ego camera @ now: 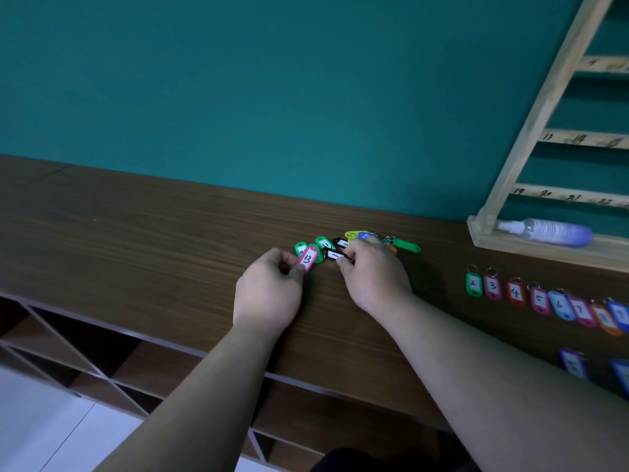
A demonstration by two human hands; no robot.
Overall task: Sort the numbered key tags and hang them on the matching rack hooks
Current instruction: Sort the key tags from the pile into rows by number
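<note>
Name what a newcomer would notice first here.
Over the middle of the brown counter, the left hand pinches a pink tag marked 13. Beside it, the right hand seems to pinch a black tag in the bright pile of tags. At the right, a row of numbered tags lies in order before the wooden rack.

I log a pink tag [307,258], black tag [335,255], green tag [406,245], brown wood-grain counter [136,233], teal wall [272,97].
</note>
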